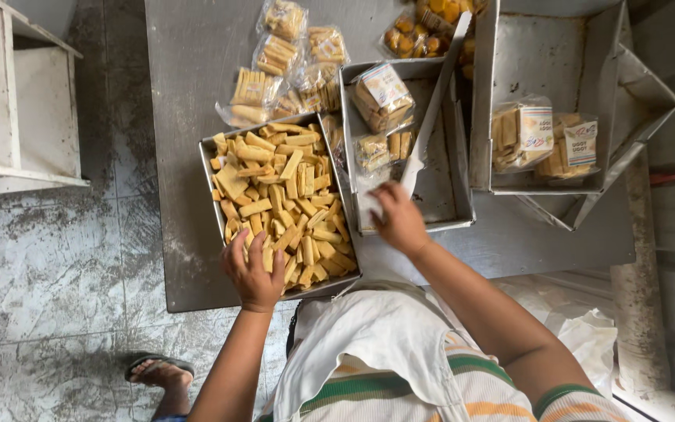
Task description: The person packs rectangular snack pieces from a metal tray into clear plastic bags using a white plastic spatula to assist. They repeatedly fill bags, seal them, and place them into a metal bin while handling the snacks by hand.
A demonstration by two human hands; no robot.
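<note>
Now left hand (pixel 254 273) spread loosely among yellow snack sticks (pixel 283 205) at the near edge of the metal tray (pixel 209 173), gathering some. Right hand (pixel 400 220) just right of that tray, pinching a clear bag (pixel 369 205) ready for filling. Sealed packs (pixel 383 95) beyond.

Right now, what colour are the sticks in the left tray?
Pale golden yellow sticks, head view.

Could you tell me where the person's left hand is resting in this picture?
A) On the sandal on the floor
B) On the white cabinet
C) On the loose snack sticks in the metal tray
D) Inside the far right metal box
C: the left hand lies on the snack sticks at the near edge of the metal tray.
</note>
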